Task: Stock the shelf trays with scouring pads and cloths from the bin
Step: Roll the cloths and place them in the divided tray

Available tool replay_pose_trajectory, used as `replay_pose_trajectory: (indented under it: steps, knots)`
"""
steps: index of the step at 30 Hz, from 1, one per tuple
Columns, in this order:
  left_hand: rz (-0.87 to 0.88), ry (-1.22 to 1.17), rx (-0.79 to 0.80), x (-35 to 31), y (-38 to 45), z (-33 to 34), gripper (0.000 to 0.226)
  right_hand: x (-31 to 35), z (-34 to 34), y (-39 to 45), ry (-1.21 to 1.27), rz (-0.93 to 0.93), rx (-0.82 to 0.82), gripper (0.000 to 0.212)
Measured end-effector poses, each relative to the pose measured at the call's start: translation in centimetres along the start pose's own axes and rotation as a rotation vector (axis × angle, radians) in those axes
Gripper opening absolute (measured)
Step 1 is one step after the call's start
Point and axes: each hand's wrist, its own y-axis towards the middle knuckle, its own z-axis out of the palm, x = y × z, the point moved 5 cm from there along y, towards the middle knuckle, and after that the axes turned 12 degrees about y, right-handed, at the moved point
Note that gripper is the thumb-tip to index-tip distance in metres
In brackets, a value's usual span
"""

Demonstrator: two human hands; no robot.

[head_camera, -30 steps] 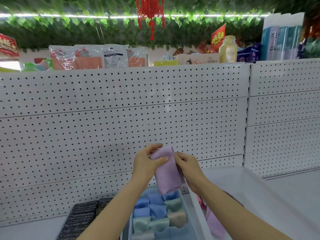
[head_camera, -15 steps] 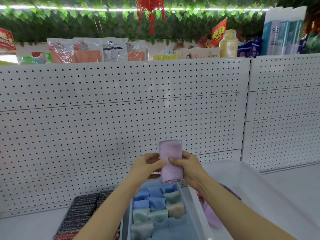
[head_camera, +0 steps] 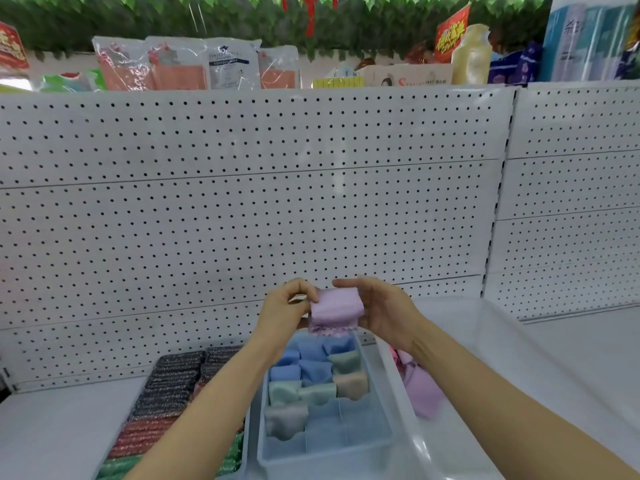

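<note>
Behind the shelf we saw a white perforated metal back panel (head_camera: 242, 209), and a 2nd panel of the same kind (head_camera: 571, 202) stood at an angle to its right. Along its top edge stood clear plastic bags of orange and white goods (head_camera: 180, 64), a pale yellow plastic bottle (head_camera: 471, 55), a white printed cardboard box (head_camera: 408, 76) and tall blue and white packages (head_camera: 588, 39). Above these hung a band of green artificial leaves (head_camera: 242, 15) with red hanging ornaments (head_camera: 310, 12).
</note>
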Motion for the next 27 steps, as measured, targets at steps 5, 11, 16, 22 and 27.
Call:
replay_pose_trajectory:
  steps: [5,11,16,22,27]
  knots:
    - [-0.023,0.043,0.073,0.9,-0.6,0.7,0.04,-1.3,-1.0,0.1,-0.618,-0.071,-0.019,0.031]
    - [0.021,0.624,0.239,4.7,-1.0,0.7,0.044,-3.5,-1.8,-0.1,-0.697,-0.101,-0.077,0.018]
    - [0.022,0.813,0.249,8.4,-1.5,1.1,0.031,-6.5,-1.3,1.2,-1.237,0.015,0.094,0.02]
    - [0.006,1.096,0.598,13.7,-3.3,1.1,0.047,-11.4,-3.2,2.4,-1.595,0.125,0.125,0.009]
    - [0.056,1.361,0.618,15.3,-3.8,0.6,0.034,-14.5,-3.5,2.6,-1.731,0.156,0.148,0.018]
